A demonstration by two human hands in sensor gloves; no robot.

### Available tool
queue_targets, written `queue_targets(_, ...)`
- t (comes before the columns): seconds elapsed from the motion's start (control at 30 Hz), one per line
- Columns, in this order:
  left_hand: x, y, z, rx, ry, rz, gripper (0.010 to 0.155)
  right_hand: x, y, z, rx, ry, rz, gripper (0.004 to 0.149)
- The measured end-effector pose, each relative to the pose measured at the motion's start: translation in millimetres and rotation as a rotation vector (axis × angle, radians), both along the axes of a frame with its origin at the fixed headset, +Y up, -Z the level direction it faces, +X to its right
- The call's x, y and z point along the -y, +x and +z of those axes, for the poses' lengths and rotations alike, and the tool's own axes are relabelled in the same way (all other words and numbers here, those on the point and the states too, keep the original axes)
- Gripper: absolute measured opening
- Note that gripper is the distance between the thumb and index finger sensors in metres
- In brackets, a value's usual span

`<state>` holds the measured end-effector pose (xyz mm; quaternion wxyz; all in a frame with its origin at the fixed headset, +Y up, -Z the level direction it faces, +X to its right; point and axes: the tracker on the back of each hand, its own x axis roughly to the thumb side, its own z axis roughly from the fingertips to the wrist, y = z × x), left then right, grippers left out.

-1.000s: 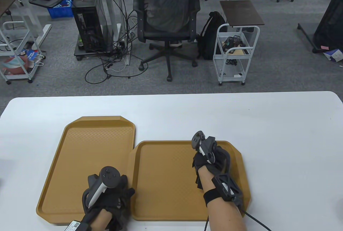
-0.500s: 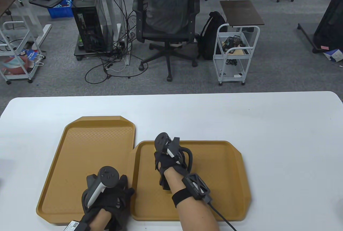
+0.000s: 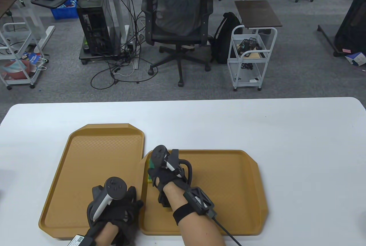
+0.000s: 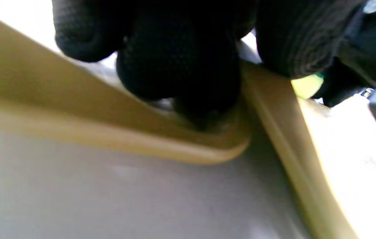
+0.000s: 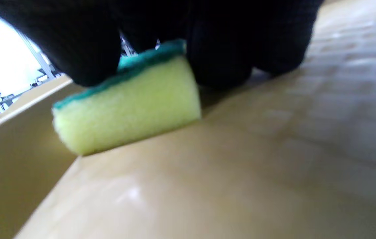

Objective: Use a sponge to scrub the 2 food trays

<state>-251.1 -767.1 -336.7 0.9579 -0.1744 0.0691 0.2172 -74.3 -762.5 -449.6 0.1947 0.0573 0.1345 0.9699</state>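
Two tan food trays lie side by side on the white table, the left tray and the right tray. My right hand is over the far left part of the right tray and grips a yellow sponge with a green top. In the right wrist view the sponge has its yellow side down on the tray floor, close to the tray's wall. My left hand sits at the left tray's near right corner. Its curled fingers clamp that corner's rim.
The white table stretches to the right of and behind the trays. Beyond its far edge are an office chair, a white wire cart and a computer tower. A cable trails from my right wrist.
My right hand has slid the sponge leftward across the right tray, from its right part to its left wall. My left hand has stayed at the left tray's corner.
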Motion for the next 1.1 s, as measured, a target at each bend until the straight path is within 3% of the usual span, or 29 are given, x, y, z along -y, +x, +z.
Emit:
queue_targets(0.2, 1, -1, 1, -0.002, 0.000, 0.005, 0.069, 0, -2, 26, -0.062, -0.097, 0.011, 0.072)
queue_targets(0.73, 1, -2, 1, -0.007, -0.003, 0.012, 0.069, 1, -2, 92, -0.154, -0.147, 0.033, 0.072)
queue_targets(1.1, 1, -1, 2, -0.007, 0.004, -0.007, 0.069, 1, -6, 115, -0.198, -0.147, 0.074, 0.080)
